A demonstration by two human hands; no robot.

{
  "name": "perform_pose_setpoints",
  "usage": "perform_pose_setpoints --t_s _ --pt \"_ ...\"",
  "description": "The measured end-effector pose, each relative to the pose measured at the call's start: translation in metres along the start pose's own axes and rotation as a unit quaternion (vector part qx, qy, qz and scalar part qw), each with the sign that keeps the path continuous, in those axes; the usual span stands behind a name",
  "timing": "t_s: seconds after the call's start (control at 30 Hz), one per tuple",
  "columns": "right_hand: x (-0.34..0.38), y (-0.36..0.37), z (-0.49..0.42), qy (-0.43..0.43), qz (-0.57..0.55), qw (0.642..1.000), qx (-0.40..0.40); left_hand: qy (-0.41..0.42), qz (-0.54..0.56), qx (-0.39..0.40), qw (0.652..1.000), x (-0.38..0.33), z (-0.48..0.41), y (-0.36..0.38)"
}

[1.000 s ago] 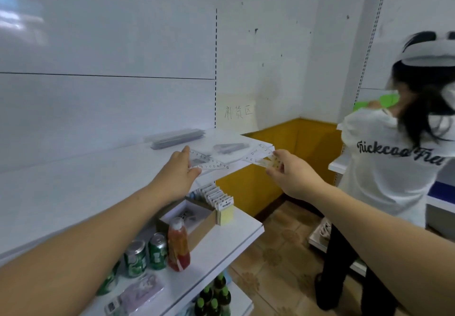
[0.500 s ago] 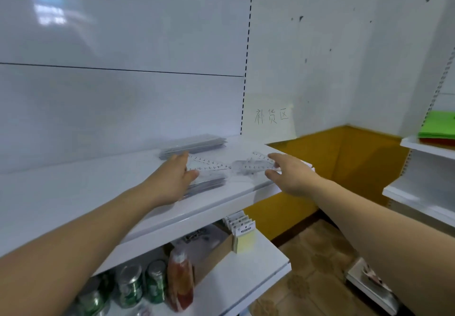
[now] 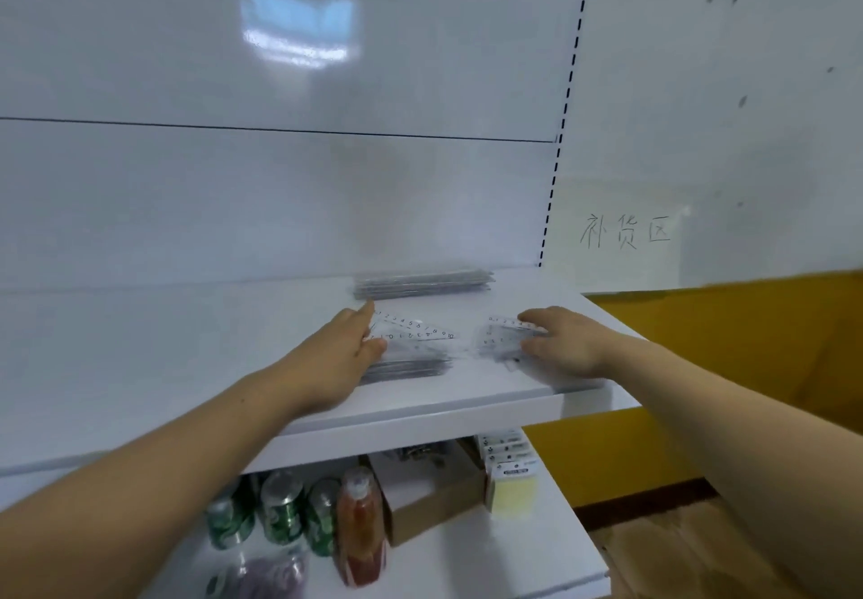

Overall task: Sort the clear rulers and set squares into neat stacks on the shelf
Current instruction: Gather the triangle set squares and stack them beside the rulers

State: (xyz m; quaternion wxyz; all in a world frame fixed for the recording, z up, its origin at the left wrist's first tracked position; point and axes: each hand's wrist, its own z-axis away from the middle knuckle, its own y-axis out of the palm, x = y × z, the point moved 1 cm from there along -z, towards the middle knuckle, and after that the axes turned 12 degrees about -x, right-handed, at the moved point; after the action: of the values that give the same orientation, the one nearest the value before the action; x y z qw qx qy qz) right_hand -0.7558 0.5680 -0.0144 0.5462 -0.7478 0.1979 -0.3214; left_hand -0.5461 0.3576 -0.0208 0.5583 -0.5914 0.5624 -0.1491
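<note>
The person's left forearm reached up and forward from the lower left, and the left hand (image 3: 343, 351) lay palm down on the upper shelf (image 3: 420, 416), its fingers fairly straight and holding nothing, the fingertips pressed on the left end of a stack of set squares (image 3: 413, 346). That stack lay flat near the shelf's front edge, its long axis running left to right along the shelf, so that it stretched away from the left hand towards the right one. Behind it, against the back panel and apart from both hands, a stack of clear rulers (image 3: 422, 281) lay along the same line. Just right of the front stack, with a narrow gap between, sat a smaller pile of set squares (image 3: 499, 339), less tidy and partly blurred. The right hand (image 3: 567, 341) came in from the right, palm down, with its fingers laid over that pile's right end. Whether the thumb pinched a piece there or merely rested could not be told. Each hand thus sat at the outer end of its own pile, so a push inward along the long axis seemed the likely way to square or join them. The rulers at the back lay a little nearer the left hand. A paper sign (image 3: 626, 232) hung on the wall farther right.
</note>
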Motion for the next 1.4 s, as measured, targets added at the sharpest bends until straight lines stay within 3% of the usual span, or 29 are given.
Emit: perform_pose_setpoints --t_s 0.2,0.47,0.77,1.03,1.2,1.4 --pt "-0.010 0.013 0.005 -0.022 -0.020 0.998 -0.050 -0.027 -0.018 -0.021 0.999 -0.007 0.009 0.002" --pt "-0.010 0.016 0.014 -0.051 -0.003 0.992 -0.114 -0.012 -0.071 0.005 0.997 0.001 0.016 0.007" --pt "-0.008 0.012 0.019 -0.054 0.002 0.991 -0.120 -0.032 -0.072 0.001 0.997 -0.008 0.017 0.003" --pt "-0.003 0.000 0.010 -0.093 0.071 0.987 -0.110 -0.078 -0.023 0.025 0.996 -0.014 0.014 -0.008" --pt "0.043 -0.011 0.002 -0.116 0.073 0.986 -0.097 -0.084 -0.063 0.022 0.994 0.004 0.025 -0.031" --pt "0.152 0.006 -0.009 -0.160 0.036 0.986 -0.038 -0.126 -0.102 0.006 0.987 0.070 0.067 -0.085"
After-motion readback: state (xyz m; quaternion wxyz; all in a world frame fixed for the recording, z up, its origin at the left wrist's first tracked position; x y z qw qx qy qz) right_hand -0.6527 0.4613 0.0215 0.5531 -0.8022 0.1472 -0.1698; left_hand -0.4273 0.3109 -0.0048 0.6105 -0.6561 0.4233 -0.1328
